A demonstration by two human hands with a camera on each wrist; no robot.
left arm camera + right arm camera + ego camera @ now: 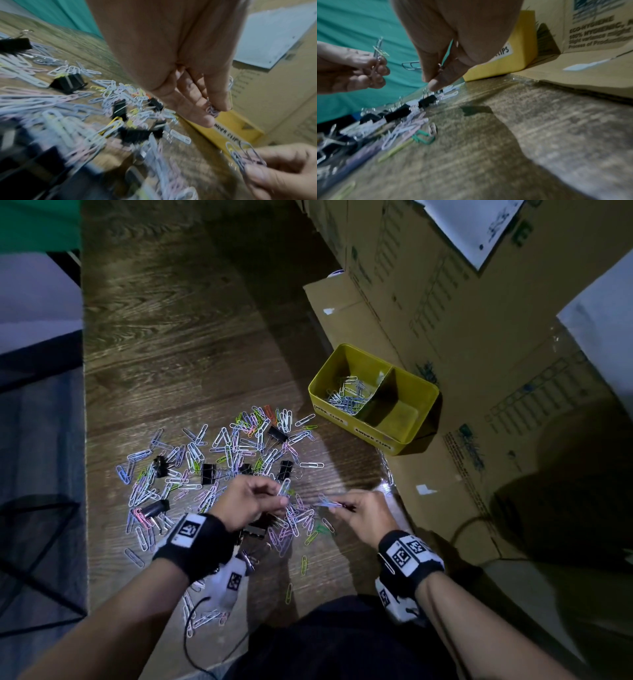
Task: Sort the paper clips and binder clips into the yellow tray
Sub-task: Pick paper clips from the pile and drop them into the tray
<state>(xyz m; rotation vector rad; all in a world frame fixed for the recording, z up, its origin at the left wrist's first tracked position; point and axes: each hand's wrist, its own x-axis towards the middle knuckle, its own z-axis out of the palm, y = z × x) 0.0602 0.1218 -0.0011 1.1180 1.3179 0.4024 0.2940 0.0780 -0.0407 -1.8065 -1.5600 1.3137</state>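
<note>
A heap of coloured paper clips mixed with black binder clips lies on the wooden table. My left hand hovers over the heap and pinches a few paper clips. Just to its right, my right hand pinches another small bunch of paper clips. The yellow tray stands at the right; its left compartment holds paper clips, its right compartment looks bare. The tray's labelled front shows behind my right hand.
Cardboard boxes rise behind and right of the tray, and a flat cardboard sheet lies under it. Stray paper clips lie near the table's front edge. A dark mesh object stands left of the table.
</note>
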